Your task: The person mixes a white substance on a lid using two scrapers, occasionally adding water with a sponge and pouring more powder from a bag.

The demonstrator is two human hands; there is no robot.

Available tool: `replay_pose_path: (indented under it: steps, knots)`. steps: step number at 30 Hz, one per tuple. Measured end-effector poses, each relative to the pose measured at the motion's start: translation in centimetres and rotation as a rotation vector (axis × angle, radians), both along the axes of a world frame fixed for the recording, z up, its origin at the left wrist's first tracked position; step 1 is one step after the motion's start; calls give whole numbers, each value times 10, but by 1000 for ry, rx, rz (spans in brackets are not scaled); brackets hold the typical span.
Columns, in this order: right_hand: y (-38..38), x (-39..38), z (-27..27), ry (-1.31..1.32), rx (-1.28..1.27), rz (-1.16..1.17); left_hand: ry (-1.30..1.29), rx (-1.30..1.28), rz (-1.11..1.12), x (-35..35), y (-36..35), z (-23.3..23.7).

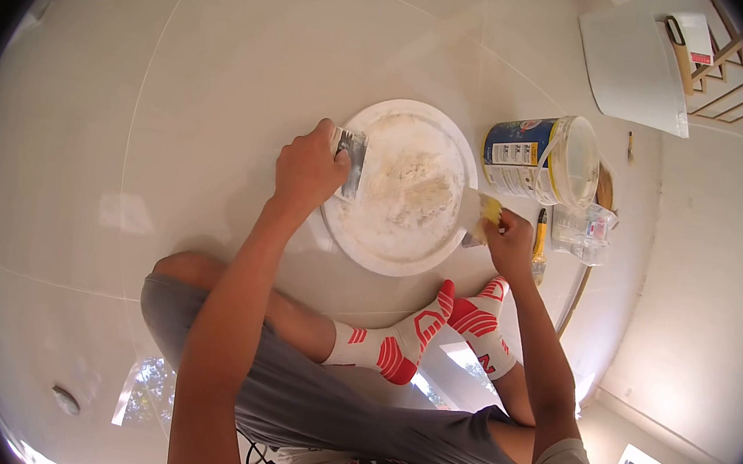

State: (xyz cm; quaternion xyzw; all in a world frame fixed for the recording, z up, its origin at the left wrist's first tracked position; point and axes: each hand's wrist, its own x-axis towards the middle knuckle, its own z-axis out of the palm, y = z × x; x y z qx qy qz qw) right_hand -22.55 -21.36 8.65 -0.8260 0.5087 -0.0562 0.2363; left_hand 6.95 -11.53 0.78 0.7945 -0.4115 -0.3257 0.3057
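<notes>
A round white lid smeared with whitish and brown residue lies on the tiled floor. My left hand is closed round a flat scraper with a dark patch on its blade, at the lid's left edge. At the right edge my right hand grips a putty knife with a yellow handle. Its pale blade, somewhat blurred, reaches over the rim. A small dark object below that blade is too unclear to name.
A blue and white bucket lies on its side to the right. Nearby are a yellow-handled tool, a clear plastic bottle and a long stick. My socked feet are just below the lid. A white panel stands upper right.
</notes>
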Motion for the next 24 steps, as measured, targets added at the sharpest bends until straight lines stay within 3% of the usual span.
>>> replay_pose_path:
  steps: [1,2,4,5,7,9,11,12,14,15,17,20,24]
  knots:
    - [2,-13,-5,-83,341,-360,1,-2,-1,0,0,-1]
    - [8,-18,-13,-82,340,-360,-2,-8,1,0,-1,-2]
    - [19,-22,-33,-251,680,-817,-8,-14,4,0,-1,-2]
    - [16,-23,-48,-253,681,-816,-1,-26,4,0,-1,-2]
    - [6,-18,-75,-495,827,-819,0,-33,-1,-1,0,-1]
    - [-11,12,-62,-533,782,-803,50,-37,5,0,1,-1]
    - [-35,22,-50,-181,644,-329,23,-47,5,0,1,-4]
    - [-32,36,-36,-177,644,-323,-2,-59,3,0,0,-5]
    - [-21,65,-15,356,-54,159,2,-61,2,-1,1,-6]
    - [-9,74,-12,358,-54,160,0,-65,-5,0,0,-5]
    - [16,85,-10,390,-371,646,17,-53,9,-1,0,-3]
    - [16,78,-26,454,-409,785,46,-32,15,0,0,1]
    - [-3,74,7,353,-344,561,53,-38,16,-1,1,-1]
